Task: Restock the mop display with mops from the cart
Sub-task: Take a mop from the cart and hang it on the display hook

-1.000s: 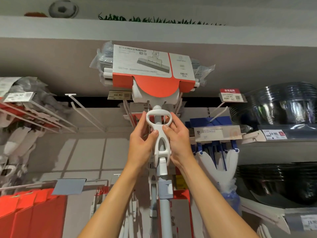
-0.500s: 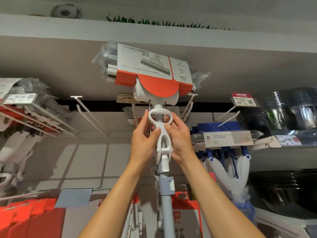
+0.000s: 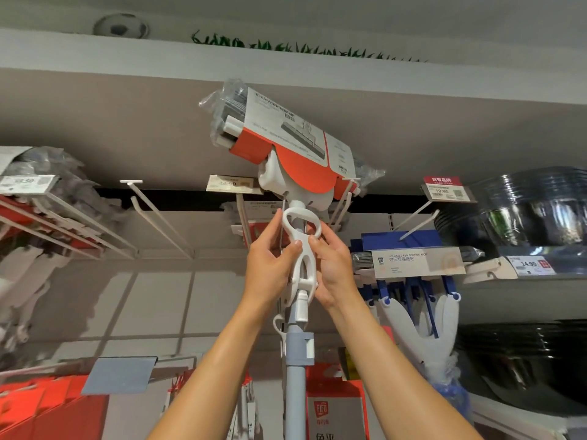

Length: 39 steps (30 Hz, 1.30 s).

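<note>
Head view: both arms reach up in front of a store display wall. The left hand [image 3: 273,267] and the right hand [image 3: 334,270] hold one mop [image 3: 300,246] between them, head uppermost. The left fingers [image 3: 277,221] curl round the left side of the mop's white looped lever [image 3: 301,239], with the thumb pressed on its narrow waist. The right fingers curl round the lever's right side, thumb on the front, so both hands are clamped on the same white piece. Below the hands the pale blue pole [image 3: 295,395] runs straight down out of the frame.

The mop head sits high in the middle of the view, tilted so its left end is higher than its right. It is wrapped in clear plastic and an orange-and-white card sleeve [image 3: 295,144]. It is level with the white display hooks [image 3: 158,217] that jut from the wall; whether it hangs on one cannot be told. A price tag [image 3: 230,184] shows just left of the head.

To the right hangs a blue sponge mop [image 3: 409,265] with a card label, and beyond it stand stacks of dark basins [image 3: 533,217] on shelves. At far left more packaged mops [image 3: 38,198] hang from wire arms. Red boxes [image 3: 47,411] fill the lower left corner.
</note>
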Motion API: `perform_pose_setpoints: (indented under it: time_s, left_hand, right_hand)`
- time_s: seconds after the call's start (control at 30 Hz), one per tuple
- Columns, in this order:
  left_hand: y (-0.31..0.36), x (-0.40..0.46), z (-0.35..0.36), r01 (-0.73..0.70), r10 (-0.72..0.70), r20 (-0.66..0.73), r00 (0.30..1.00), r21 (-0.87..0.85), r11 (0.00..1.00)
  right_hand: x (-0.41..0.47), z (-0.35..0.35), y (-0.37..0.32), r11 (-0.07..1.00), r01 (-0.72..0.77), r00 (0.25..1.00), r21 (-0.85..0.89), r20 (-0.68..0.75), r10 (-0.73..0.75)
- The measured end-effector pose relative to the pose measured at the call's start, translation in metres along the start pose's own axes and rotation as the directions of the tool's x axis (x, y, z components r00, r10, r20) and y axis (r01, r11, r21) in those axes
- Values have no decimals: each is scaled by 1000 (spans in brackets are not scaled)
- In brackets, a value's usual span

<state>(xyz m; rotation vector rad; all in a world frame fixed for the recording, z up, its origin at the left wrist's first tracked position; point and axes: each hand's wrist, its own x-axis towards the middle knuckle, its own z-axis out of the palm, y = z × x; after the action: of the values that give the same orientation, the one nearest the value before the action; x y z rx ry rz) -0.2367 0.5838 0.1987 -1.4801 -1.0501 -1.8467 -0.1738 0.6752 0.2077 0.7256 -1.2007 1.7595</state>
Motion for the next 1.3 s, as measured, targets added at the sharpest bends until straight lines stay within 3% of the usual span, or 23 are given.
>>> perform_pose_setpoints:
  time_s: [0.23,0.6,0.87,1.13,1.3]
  left_hand:
    - [-18,4,12,52,-51,45,998,-31,998]
    - [-65,-5,3,201,-204,-42,978,-72,977]
    - [-70,-3,-4,279,-283,-51,958,-70,958]
    - [-63,-25,-6,477,-483,2,876,-162,864]
    - [-71,-57,-9,569,-568,39,822,-64,820]
  right_hand:
    - [5,-15,0,1000,-3,998,-6,-68,3]
    - [18,-21,27,976,-65,991,-208,-124,40]
    - [26,-19,45,961,-104,980,-257,-193,54]
    - [26,-26,64,934,-150,956,-325,-290,52]
    - [12,-29,73,912,-171,942,-372,-333,41]
